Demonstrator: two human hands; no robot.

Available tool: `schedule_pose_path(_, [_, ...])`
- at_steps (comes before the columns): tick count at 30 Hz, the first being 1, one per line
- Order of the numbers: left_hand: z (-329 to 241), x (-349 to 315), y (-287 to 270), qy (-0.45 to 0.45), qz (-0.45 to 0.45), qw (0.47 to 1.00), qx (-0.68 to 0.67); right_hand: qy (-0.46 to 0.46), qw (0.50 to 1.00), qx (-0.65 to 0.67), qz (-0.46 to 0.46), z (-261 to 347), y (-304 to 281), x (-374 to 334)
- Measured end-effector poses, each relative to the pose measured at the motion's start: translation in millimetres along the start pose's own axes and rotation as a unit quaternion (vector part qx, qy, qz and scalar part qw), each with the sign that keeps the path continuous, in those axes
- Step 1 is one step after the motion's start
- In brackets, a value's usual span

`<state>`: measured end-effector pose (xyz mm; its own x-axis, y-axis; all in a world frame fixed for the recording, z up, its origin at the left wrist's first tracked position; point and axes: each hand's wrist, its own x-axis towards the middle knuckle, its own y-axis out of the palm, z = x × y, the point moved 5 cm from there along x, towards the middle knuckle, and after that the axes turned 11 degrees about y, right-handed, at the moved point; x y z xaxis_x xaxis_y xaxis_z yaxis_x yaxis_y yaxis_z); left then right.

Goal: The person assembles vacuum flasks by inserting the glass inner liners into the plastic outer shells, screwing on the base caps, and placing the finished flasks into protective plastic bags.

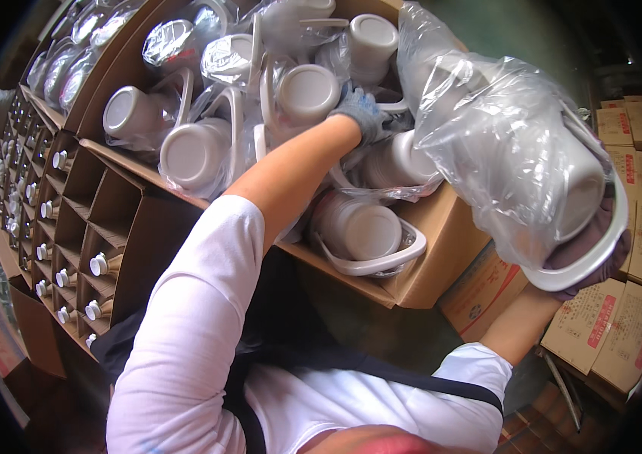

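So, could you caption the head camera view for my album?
Gloved left hand among pale, handled containers in a cardboard box, gloved right hand holding a plastic-wrapped container.

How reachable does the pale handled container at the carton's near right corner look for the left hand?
Probably yes: the left hand is inside that carton, with no other container atop the pale handled container.

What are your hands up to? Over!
Left hand: among bagged containers in carton, grip unclear. Right hand: holding pale bagged container. Other containers crowding left hand.
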<state>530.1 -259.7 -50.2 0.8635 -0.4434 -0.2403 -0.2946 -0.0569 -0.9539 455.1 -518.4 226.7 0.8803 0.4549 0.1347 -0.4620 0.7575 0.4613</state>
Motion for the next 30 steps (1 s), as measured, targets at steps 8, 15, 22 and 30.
schedule_pose_path(8, [48.5,-14.0,-40.4,-0.013,-0.259,0.95,-0.173,-0.202,0.641,-0.723,-0.16,27.5,41.3,13.6])
schedule_pose_path(15, [83.8,-39.5,-78.8,-0.141,-0.409,0.896,-0.097,-0.196,0.439,-0.871,-0.1,38.9,71.8,52.2])
schedule_pose_path(22, [75.2,-48.4,-75.8,-0.164,-0.393,0.89,-0.161,0.194,0.978,0.003,-0.078,-35.4,-56.8,169.0])
schedule_pose_path(30, [61.8,-49.5,-82.4,-0.135,-0.38,0.907,-0.118,0.32,0.504,-0.761,-0.256,-172.0,-178.6,235.1])
